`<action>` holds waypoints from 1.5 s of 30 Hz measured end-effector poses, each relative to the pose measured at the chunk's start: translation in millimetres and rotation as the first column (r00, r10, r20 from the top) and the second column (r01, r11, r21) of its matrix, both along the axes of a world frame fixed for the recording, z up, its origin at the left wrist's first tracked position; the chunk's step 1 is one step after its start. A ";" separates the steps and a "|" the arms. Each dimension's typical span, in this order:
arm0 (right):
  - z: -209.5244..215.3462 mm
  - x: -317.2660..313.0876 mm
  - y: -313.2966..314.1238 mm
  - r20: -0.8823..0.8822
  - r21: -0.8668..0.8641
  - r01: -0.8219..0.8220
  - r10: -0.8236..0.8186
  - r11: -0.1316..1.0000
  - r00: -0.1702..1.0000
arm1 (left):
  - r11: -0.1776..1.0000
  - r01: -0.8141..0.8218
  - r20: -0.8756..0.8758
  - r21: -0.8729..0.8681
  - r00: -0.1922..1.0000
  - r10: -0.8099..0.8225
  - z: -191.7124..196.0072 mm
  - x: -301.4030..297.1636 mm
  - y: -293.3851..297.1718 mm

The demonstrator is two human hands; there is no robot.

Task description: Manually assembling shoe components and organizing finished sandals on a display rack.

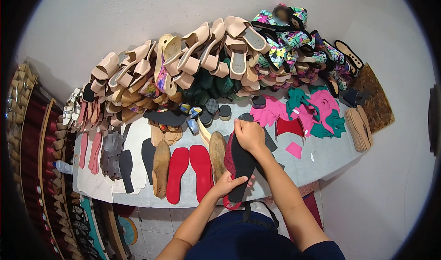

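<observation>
Bench [291,173] spans the middle, its far side buried under a long heap of beige heeled sandals [202,44], with floral sandals [294,42] at the right end. Racks of shoe lasts [59,143] stand off the left end; a brown board [374,99] leans by the wall at the right. Pink and green cut pieces [324,104] spread below the floral pairs, near a stack of tan soles [357,130]. Over the near edge is a black sole-shaped piece [242,161], lying against a dark red shoe part [228,154]; the right hand [249,136] has its grip closed round the upper end, while the left hand [229,184] pinches lower down, thumb on the black face. Just left, a wooden last [217,152] crowds the work, then two red insoles [178,175] and another wooden last [161,168]. The right forearm hides part of some dark flat pieces [270,141]. Smaller still are dark heel blocks [212,106], a pink scrap [293,150] and a white sliver [312,157].
</observation>
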State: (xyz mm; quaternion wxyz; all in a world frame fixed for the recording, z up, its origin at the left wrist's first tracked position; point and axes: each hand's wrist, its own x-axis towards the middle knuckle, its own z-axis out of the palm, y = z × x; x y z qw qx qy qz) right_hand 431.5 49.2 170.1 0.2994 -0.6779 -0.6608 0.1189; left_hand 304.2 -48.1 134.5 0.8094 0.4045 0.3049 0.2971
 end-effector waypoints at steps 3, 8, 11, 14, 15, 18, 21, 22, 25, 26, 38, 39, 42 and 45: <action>-3.3 -2.8 0.2 -0.085 0.073 0.004 0.003 0.997 0.996 | 0.997 0.000 0.007 -0.084 1.000 0.001 -8.5 -6.1 -1.3; -9.0 -3.5 -0.3 -0.196 0.098 0.049 -0.029 0.994 0.980 | 0.874 0.183 0.292 -0.449 0.955 -0.049 -11.9 -17.4 6.4; -18.0 1.8 1.0 -0.227 0.036 0.062 -0.052 0.997 0.972 | 0.815 0.227 0.331 -0.534 0.943 -0.046 -3.0 -12.0 1.4; -14.7 6.0 2.6 -0.289 -0.040 0.018 -0.029 0.999 0.957 | 0.850 0.238 0.283 -0.469 0.953 -0.111 -4.7 -11.3 -2.3; -11.7 7.2 2.5 -0.359 -0.082 -0.016 -0.015 0.996 0.933 | 0.849 0.240 0.284 -0.470 0.952 -0.112 -3.1 -10.3 -3.1; -3.5 6.2 -0.5 -0.388 -0.039 -0.027 0.010 0.999 0.922 | 0.890 0.212 0.203 -0.403 0.969 -0.139 0.0 -9.8 -4.0; -7.7 10.5 -0.7 -0.405 -0.071 0.015 -0.042 0.997 0.913 | 0.909 0.229 0.129 -0.347 0.972 -0.196 -8.3 -12.8 -0.2; -11.8 11.1 0.9 -0.405 -0.069 0.020 -0.047 0.997 0.913 | 0.901 0.234 0.150 -0.366 0.970 -0.191 -8.9 -10.8 1.1; -21.7 11.5 4.6 -0.463 0.000 0.057 -0.050 0.998 0.885 | 0.880 0.229 0.210 -0.417 0.966 -0.152 -7.9 -7.0 2.7; -24.0 12.6 3.3 -0.483 0.061 0.102 -0.060 0.993 0.874 | 0.867 0.219 0.247 -0.449 0.962 -0.115 -7.4 -5.8 2.6; -30.2 -8.3 -59.7 -0.219 0.506 0.149 -0.040 0.850 0.975 | 0.868 0.169 0.329 -0.467 0.944 -0.007 -6.5 -11.3 -7.7; -28.5 -10.1 -62.6 -0.167 0.513 0.132 -0.053 0.848 0.985 | 0.863 0.150 0.297 -0.482 0.955 -0.001 -8.3 -12.6 -8.5; -31.8 -11.9 -59.0 -0.022 0.469 0.100 -0.102 0.878 0.995 | 0.821 0.073 0.288 -0.566 0.951 0.114 -16.1 -4.9 -11.8; -27.7 -24.0 -69.0 0.001 0.440 -0.004 0.004 0.898 1.000 | 0.840 0.023 0.267 -0.542 0.953 0.146 -14.4 -1.0 -13.3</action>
